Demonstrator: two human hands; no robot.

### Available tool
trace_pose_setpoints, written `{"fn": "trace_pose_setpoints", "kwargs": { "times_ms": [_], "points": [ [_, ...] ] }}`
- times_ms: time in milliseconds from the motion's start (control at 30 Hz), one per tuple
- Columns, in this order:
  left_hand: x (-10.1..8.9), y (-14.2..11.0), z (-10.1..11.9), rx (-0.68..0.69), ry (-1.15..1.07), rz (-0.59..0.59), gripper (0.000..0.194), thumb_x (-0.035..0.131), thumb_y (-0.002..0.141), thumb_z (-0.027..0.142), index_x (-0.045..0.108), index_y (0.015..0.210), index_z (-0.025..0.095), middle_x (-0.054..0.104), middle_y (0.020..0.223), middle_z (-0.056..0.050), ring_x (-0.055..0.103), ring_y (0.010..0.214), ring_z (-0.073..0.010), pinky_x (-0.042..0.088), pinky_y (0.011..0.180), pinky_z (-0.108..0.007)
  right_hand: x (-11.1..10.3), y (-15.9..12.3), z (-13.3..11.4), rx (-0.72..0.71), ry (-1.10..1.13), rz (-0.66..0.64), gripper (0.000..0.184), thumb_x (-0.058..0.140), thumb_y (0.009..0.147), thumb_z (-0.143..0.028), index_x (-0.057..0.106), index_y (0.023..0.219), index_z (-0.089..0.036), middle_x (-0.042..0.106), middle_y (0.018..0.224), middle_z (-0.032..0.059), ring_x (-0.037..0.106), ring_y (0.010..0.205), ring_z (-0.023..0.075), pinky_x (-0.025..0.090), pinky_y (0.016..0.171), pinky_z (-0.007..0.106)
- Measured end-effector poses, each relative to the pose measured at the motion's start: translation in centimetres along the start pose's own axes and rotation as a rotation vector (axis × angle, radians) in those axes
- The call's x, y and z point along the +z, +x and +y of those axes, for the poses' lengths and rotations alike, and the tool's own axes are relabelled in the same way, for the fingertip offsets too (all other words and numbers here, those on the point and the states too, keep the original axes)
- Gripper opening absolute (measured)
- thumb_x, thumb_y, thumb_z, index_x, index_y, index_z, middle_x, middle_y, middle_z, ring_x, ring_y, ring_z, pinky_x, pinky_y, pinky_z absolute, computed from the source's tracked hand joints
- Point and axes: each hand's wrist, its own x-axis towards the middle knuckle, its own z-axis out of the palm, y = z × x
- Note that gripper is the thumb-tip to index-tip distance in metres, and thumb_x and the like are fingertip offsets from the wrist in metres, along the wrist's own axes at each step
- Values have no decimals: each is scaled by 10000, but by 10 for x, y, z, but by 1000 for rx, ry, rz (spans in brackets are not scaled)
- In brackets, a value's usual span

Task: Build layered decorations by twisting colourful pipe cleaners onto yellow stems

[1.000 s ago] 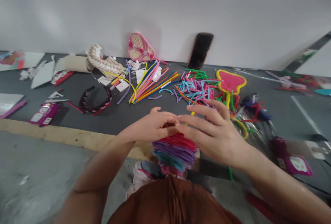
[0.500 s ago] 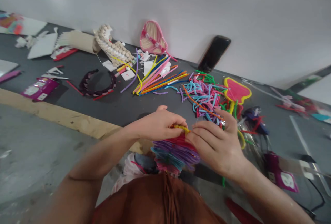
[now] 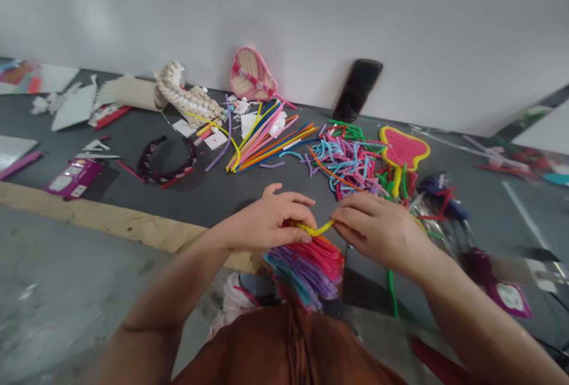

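Between my hands runs a yellow pipe cleaner [image 3: 322, 230]. My left hand [image 3: 276, 218] pinches its left part with thumb and fingers, close against a layered bundle of colourful pipe cleaners [image 3: 311, 266] in red, pink, purple and blue. The fingertips of my right hand [image 3: 382, 225] close on the yellow strand's other end. Beneath both hands, the bundle hangs near the table's front edge, partly covered by my left fingers. Just beyond my right hand lies a pile of short cut pipe cleaners [image 3: 344, 160].
Long pipe cleaners [image 3: 275, 142] fan out mid-table. A dark braided headband [image 3: 166, 163] lies left, near a purple box-like device [image 3: 73, 179]. Against the wall lean a phone [image 3: 358, 89] and a pink-rimmed fan [image 3: 252, 74]. A pink-and-yellow shape [image 3: 404, 147] lies right.
My right hand has drawn slightly right, exposing more of the yellow pipe cleaner between my hands. The bundle below has tilted, showing more red. The camera view has shifted.
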Motion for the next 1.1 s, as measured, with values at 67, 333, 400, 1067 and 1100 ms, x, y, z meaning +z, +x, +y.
{"fn": "trace_pose_setpoints", "kwargs": {
  "times_ms": [67,333,400,1067,1100],
  "points": [
    [0,0,-1,-11,-18,-5,69,615,882,297,659,911,253,693,1096,9,459,1305,-222,-3,1124,-508,6,-1,0,65,98,-42,128,513,897,-154,627,844,-176,629,703,16,576,604,124,396,544,236],
    [7,1,3,-122,-50,48,107,657,812,328,647,806,221,714,919,20,520,1233,-227,18,1126,-519,15,1,-23,476,684,88,84,504,870,-186,570,819,-194,638,678,-10,587,570,101,427,512,194],
    [9,2,5,-140,-40,74,69,661,780,276,635,772,212,710,906,21,535,1211,-224,37,1125,-522,19,0,-29,590,867,117,81,522,876,-230,565,817,-196,649,687,0,609,589,117,452,516,206],
    [8,5,-1,-148,-166,69,102,680,764,303,670,810,212,691,1074,-12,559,1162,-229,34,1133,-533,36,-1,-39,779,1292,406,180,734,715,-213,556,725,-200,664,764,-15,615,618,100,506,586,218],
    [8,5,0,-141,-166,71,93,679,760,293,665,798,210,690,1071,-11,558,1161,-226,40,1135,-525,34,0,-39,753,1258,428,169,721,718,-195,552,725,-201,664,770,-16,614,610,97,508,580,218]
  ]
}}
